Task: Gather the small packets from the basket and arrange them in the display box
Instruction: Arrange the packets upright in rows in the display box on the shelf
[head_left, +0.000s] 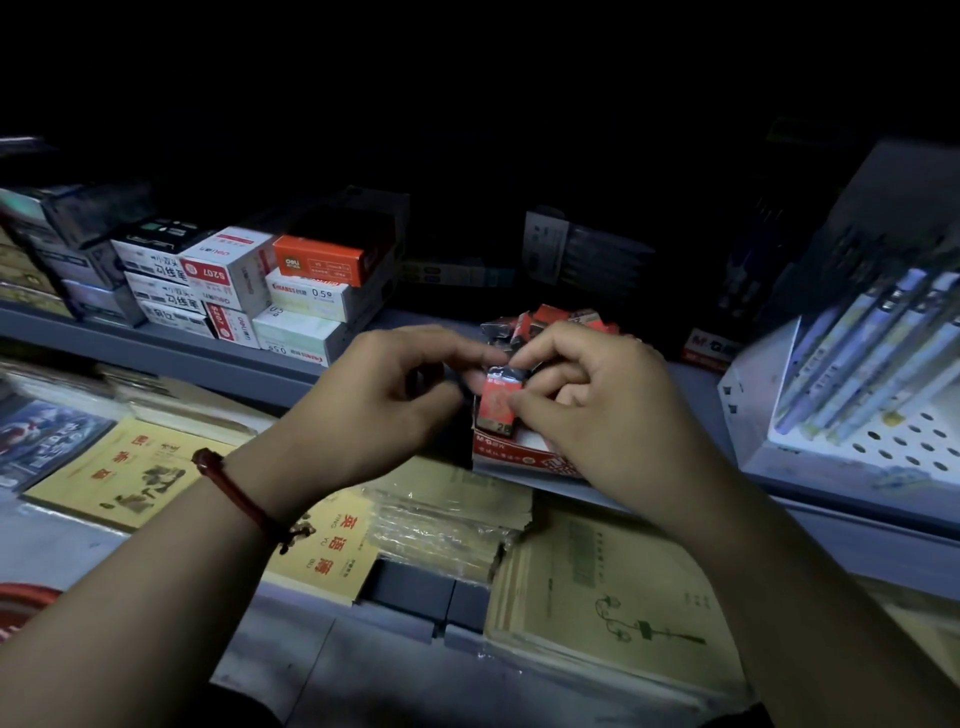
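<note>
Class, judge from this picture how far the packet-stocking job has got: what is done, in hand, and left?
Done: several stocked packets already sit at the back of the display box. In hand: the left hand and right hand together pinch one red packet above the box's front. Left: seating it; how many more packets wait cannot be seen.

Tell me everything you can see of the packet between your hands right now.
The packet is small, flat and rectangular, with a red-orange face, dark top edge and glossy wrapper. It stands upright, facing the camera, over the front of the display box. The right hand pinches its right side; the left hand pinches its top left corner. Its print is too blurred to read.
</note>
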